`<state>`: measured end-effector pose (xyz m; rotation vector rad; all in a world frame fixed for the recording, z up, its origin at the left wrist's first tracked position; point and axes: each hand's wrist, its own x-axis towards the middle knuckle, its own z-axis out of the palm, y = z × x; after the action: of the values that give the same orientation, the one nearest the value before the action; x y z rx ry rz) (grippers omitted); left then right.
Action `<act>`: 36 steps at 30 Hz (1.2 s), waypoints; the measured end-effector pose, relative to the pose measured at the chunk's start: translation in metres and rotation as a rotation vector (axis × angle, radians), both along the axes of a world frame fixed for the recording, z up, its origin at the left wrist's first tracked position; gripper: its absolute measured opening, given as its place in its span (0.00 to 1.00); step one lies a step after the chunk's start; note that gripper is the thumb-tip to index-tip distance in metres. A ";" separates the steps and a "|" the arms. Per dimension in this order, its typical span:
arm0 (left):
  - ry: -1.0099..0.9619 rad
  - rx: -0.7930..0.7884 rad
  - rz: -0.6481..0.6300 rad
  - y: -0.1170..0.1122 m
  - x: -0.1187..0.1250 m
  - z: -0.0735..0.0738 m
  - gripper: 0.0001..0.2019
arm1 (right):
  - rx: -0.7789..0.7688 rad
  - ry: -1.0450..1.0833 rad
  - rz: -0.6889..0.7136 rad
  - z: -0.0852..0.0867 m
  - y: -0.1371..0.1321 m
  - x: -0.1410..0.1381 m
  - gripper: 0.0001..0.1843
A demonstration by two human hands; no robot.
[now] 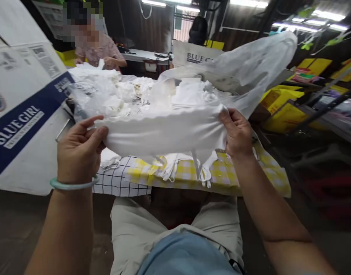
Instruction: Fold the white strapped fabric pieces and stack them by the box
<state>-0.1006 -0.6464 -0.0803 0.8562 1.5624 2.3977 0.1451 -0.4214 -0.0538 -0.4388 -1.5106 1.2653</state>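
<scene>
1. A white cloth [164, 131] stretches above the near edge of the cloth-covered bench [178, 177].
2. The left hand's [81, 147] grip pinches one end; the right hand's [238, 131] grip pinches the other.
3. White pieces [115, 86] and a translucent bag [258, 65] lie on the bench.
4. Left of the bench: a carton [23, 130]; at its far side, a co-worker [92, 57].

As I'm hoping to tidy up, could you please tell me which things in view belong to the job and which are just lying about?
In the job:
white cloth, held by left hand and right hand
heaped white pieces, probably

Seemingly just lying about:
Blue Girl carton
yellow bags
</scene>
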 end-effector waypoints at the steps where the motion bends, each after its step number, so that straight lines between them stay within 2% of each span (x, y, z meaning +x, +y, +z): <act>1: -0.032 -0.021 -0.065 0.004 0.011 -0.004 0.20 | -0.032 -0.008 -0.041 -0.007 -0.001 0.021 0.13; 4: -0.146 -0.132 -0.246 0.026 0.027 -0.018 0.23 | -0.192 -0.049 -0.084 -0.037 0.002 0.064 0.16; 6: -0.197 -0.220 -0.329 0.055 0.025 -0.033 0.24 | -0.306 -0.078 -0.085 -0.064 0.016 0.074 0.20; 8: -0.226 -0.328 -0.379 0.094 0.017 -0.054 0.25 | -0.389 -0.106 -0.099 -0.095 0.040 0.071 0.23; 11: -0.262 -0.552 -0.345 0.156 0.006 -0.096 0.24 | -0.437 -0.275 -0.175 -0.139 0.080 0.056 0.25; 13: -0.273 -0.669 -0.311 0.187 0.001 -0.124 0.23 | -0.444 -0.416 -0.227 -0.164 0.101 0.047 0.22; 15: -0.264 -0.737 -0.291 0.206 -0.003 -0.146 0.22 | -0.442 -0.496 -0.258 -0.183 0.115 0.043 0.19; 17: -0.241 -0.774 -0.273 0.216 -0.008 -0.160 0.24 | -0.420 -0.534 -0.272 -0.196 0.125 0.042 0.18; 20: -0.206 -0.780 -0.255 0.222 -0.016 -0.168 0.25 | -0.363 -0.596 -0.305 -0.208 0.135 0.045 0.16; 25: -0.190 -0.751 -0.174 0.233 -0.024 -0.174 0.23 | -0.255 -0.676 -0.425 -0.217 0.152 0.045 0.10; 29: -0.178 -0.776 -0.122 0.236 -0.025 -0.178 0.20 | -0.188 -0.744 -0.467 -0.217 0.157 0.038 0.11; 36: -0.154 -0.792 -0.101 0.236 -0.027 -0.182 0.19 | -0.052 -0.794 -0.506 -0.214 0.148 0.033 0.16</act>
<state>-0.1272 -0.4105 -0.2619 0.5373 2.0791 1.4947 0.1777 -0.2738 -0.2677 -1.3804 -1.8327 0.7443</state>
